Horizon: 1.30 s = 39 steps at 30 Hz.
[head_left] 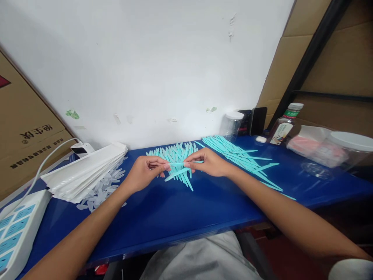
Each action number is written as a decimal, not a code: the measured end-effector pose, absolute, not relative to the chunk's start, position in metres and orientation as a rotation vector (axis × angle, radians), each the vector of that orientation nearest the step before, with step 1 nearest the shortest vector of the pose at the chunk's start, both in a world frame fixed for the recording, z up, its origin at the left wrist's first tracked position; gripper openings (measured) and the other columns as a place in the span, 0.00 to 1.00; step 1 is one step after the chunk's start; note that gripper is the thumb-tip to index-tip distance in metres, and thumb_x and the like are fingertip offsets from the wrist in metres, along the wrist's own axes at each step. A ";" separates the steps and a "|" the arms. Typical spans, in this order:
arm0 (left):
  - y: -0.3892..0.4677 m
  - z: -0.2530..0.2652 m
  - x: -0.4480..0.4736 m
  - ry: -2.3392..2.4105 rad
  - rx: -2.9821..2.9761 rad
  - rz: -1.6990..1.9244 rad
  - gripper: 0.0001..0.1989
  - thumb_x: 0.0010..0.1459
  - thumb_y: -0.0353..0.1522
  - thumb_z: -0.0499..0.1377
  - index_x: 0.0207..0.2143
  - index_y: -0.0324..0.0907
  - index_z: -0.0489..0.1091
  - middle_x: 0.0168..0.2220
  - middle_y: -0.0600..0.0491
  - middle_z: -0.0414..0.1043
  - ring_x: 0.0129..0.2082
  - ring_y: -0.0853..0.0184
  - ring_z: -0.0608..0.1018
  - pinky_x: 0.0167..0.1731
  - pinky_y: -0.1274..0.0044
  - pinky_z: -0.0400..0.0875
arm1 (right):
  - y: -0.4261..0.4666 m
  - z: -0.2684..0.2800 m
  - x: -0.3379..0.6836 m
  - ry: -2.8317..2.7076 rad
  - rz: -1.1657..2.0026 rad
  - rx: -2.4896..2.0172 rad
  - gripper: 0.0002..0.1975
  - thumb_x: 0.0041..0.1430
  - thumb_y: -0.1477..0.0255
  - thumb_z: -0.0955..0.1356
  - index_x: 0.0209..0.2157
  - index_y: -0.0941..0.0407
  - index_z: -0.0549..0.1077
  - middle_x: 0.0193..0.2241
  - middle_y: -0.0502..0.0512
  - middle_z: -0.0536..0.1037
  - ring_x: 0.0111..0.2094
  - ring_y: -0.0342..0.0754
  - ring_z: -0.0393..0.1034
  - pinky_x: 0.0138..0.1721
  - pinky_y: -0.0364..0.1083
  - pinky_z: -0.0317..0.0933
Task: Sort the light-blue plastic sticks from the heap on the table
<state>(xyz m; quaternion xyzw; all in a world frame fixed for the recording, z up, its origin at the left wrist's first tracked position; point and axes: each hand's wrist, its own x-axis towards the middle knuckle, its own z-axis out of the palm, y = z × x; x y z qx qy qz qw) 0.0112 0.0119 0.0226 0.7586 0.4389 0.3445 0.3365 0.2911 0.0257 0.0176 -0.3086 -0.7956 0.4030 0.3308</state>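
Over the middle of the table, my left hand [152,170] and my right hand [205,162] pinch a thin turquoise stick [176,164] between thumbs and fingertips, one hand at each end. Just beneath lies a pile of similar turquoise sticks [182,177], several with greyish translucent pieces on their far ends. Beyond my right forearm spreads a heap of long turquoise sticks [233,151]. Small translucent flat pieces [100,190] are scattered left of my left forearm. Whether the held stick has a translucent piece on it is hidden by my fingers.
White plastic bags [87,171] are stacked at the left, near a power strip [21,229] and a charger [82,149]. A lidded jar [233,126], phone [258,121], bottle [284,126] and large tub [349,149] stand on the blue table [175,217] at the right.
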 end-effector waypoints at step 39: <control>0.057 0.049 -0.127 1.951 1.978 -0.272 0.33 0.31 0.44 0.74 0.42 0.44 0.78 0.37 0.47 0.82 0.36 0.52 0.82 0.34 0.70 0.72 | 0.092 -0.007 0.353 -2.057 0.080 -1.852 0.14 0.69 0.64 0.66 0.43 0.57 0.81 0.42 0.59 0.83 0.42 0.52 0.75 0.38 0.45 0.59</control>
